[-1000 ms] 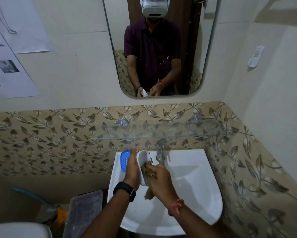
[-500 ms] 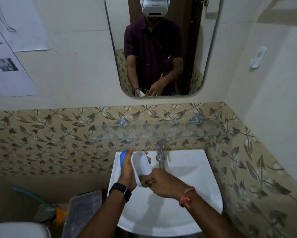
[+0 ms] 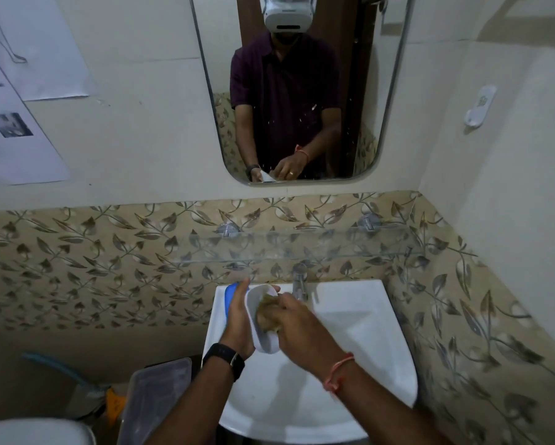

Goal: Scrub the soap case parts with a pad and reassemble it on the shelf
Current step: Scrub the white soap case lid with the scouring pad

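We hold the white soap case part (image 3: 260, 319) over the left side of the sink (image 3: 359, 332), with our left hand (image 3: 237, 322) cupped behind its outer wall, fingers (image 3: 241, 292) pressed together along its back and wrapped round it, while our right hand (image 3: 297, 329) pushes the brownish pad (image 3: 265, 311) into its hollow, right fingers curled onto the pad and mostly hidden, so how tightly they pinch we cannot tell. The likeliest slip, we judge, is the part squirting out of the left hand: it is probably wet and soapy, it is braced only from behind, and each push of the pad bears straight against that one support, so it could drop into the basin. A blue piece (image 3: 229, 298), probably another part of the case, sits at the sink's left rim just behind our left hand, and a careless elbow or wrist could knock it off the edge. The white part stands nearly on end, its long axis running from near us up toward the wall, its open side facing right toward the tap (image 3: 300, 284); the glass shelf (image 3: 301, 248) above is bare
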Demonstrator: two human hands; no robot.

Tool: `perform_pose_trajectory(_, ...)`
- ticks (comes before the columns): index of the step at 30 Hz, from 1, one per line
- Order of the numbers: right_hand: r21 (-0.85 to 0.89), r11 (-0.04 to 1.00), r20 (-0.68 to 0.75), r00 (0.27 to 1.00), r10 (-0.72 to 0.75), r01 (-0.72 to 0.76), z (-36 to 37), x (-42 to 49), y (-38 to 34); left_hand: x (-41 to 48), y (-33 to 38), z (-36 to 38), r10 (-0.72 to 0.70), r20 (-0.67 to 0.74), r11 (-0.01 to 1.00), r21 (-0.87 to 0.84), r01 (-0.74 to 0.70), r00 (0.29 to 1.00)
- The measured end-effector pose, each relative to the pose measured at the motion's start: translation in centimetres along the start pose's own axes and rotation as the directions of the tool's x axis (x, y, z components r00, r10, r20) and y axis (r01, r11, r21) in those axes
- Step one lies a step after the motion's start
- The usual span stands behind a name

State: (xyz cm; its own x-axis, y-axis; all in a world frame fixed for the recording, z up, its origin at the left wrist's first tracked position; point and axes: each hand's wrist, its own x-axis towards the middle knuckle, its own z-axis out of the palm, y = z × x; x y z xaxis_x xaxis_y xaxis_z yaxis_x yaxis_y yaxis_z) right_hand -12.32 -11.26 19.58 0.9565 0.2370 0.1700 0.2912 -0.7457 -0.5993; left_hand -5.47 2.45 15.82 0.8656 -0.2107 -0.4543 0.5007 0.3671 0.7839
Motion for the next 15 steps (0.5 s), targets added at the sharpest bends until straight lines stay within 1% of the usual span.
perform_pose_trajectory(2, -0.049, 0.996, 0.008, 0.997, 0.073, -0.072, 1.2, -0.6, 0.5, -0.7, 0.6, 0.7, -0.007, -0.001, 1.0, 0.014, 0.007, 1.0)
perform_pose_trajectory(4, -0.092, 0.988, 0.063, 0.99, 0.128, -0.122, 1.7, -1.0, 0.7, -0.8, 1.0, 1.0, 0.029, -0.037, 0.999, 0.043, -0.028, 0.999)
perform_pose_trajectory(6, -0.067, 0.985, 0.102, 0.98, 0.168, -0.162, 2.1, -1.1, 0.6, -0.9, 1.2, 1.4, 0.083, -0.009, 0.989, 0.127, -0.081, 0.997)
perform_pose_trajectory(8, 0.005, 0.97, 0.132, 0.962, 0.241, -0.244, 1.8, -1.0, 0.5, -1.3, 1.3, 2.0, 0.142, 0.028, 0.97, 0.198, -0.145, 0.989)
perform_pose_trajectory(10, 0.079, 0.929, 0.184, 0.921, 0.343, -0.362, 1.3, -1.0, 1.3, -1.6, 1.6, 2.2, 0.231, 0.064, 0.945, 0.223, -0.24, 0.971)
perform_pose_trajectory(11, 0.073, 0.908, 0.22, 0.895, 0.388, -0.412, 0.9, -1.2, 1.9, -1.8, 1.8, 2.1, 0.281, 0.077, 0.932, 0.216, -0.291, 0.957)
perform_pose_trajectory(13, -0.002, 0.873, 0.274, 0.839, 0.47, -0.488, 0.5, -2.3, 3.2, -1.6, 2.6, 1.8, 0.349, 0.114, 0.912, 0.186, -0.365, 0.93)
perform_pose_trajectory(14, -0.025, 0.856, 0.268, 0.822, 0.503, -0.516, 0.4, -2.8, 3.7, -1.5, 3.0, 1.6, 0.366, 0.14, 0.904, 0.182, -0.387, 0.92)
perform_pose_trajectory(15, -0.003, 0.846, 0.237, 0.822, 0.519, -0.533, 0.3, -3.3, 4.1, -1.3, 3.4, 1.5, 0.378, 0.163, 0.892, 0.199, -0.406, 0.911)
